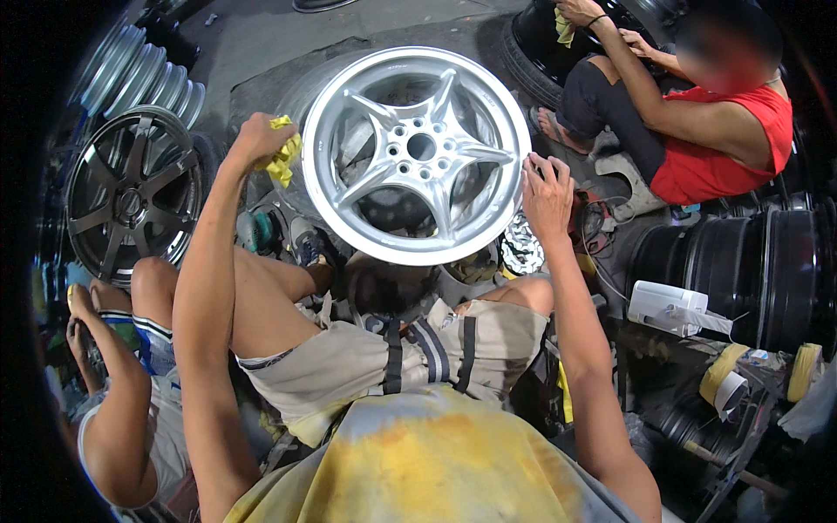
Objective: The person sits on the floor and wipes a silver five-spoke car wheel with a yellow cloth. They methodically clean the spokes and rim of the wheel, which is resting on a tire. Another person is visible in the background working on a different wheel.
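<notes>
Cloth (283, 158) (yellow) in left grip (261, 139).

A star-spoked alloy rim (435, 106) is sitting between the right hand (549, 193) and the cloth (281, 164) in the left hand (260, 139); a multi-spoke rim (131, 207) is standing leftward, a co-worker (719, 161) sitting rightward.

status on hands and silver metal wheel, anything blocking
Left hand gripping crumpled yellow sheet. Right hand open at edge of round silver star-spoked metal wheel. Nothing covering its face.
</notes>
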Demonstrator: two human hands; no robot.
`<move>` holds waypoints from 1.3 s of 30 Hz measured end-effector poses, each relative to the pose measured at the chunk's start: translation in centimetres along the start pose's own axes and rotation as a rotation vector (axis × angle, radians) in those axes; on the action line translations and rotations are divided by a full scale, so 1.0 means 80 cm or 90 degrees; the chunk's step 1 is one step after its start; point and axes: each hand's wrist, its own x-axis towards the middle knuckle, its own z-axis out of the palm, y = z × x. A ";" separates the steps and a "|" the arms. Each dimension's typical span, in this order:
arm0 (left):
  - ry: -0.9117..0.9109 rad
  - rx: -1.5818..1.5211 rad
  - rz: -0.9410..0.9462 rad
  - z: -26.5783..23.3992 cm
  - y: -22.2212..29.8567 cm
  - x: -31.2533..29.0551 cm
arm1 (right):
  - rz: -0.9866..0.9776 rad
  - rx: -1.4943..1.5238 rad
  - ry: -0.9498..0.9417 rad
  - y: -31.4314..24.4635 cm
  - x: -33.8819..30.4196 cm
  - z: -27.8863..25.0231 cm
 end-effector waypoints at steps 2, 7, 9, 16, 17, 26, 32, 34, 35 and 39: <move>0.084 -0.037 0.043 -0.005 -0.021 -0.003 | 0.035 0.022 0.010 -0.023 -0.017 -0.004; 0.040 -0.124 0.128 -0.006 -0.043 -0.015 | 0.127 0.150 -0.059 -0.156 -0.113 -0.051; -0.064 -0.120 0.148 -0.003 -0.053 -0.011 | 0.116 0.176 -0.060 -0.155 -0.117 -0.051; -0.227 -0.080 0.048 0.007 -0.019 -0.044 | -0.025 0.054 -0.001 0.004 0.007 0.001; -0.246 -0.018 0.047 0.011 -0.012 -0.052 | -0.031 0.059 0.000 0.008 0.015 0.004; -0.354 -0.005 0.032 0.031 -0.008 -0.039 | 0.213 0.320 0.014 -0.188 -0.139 -0.029; -0.353 -0.193 -0.012 0.042 -0.017 -0.059 | 0.369 0.402 0.171 -0.131 -0.106 -0.024; -0.354 -0.258 -0.053 0.044 -0.012 -0.073 | 0.415 0.349 0.068 -0.052 -0.081 -0.011; -0.335 -0.272 -0.042 0.053 -0.013 -0.075 | 0.499 0.442 0.017 -0.018 -0.071 0.009; -0.278 -0.313 -0.074 0.074 0.001 -0.090 | 0.646 0.734 -0.001 -0.002 0.007 0.036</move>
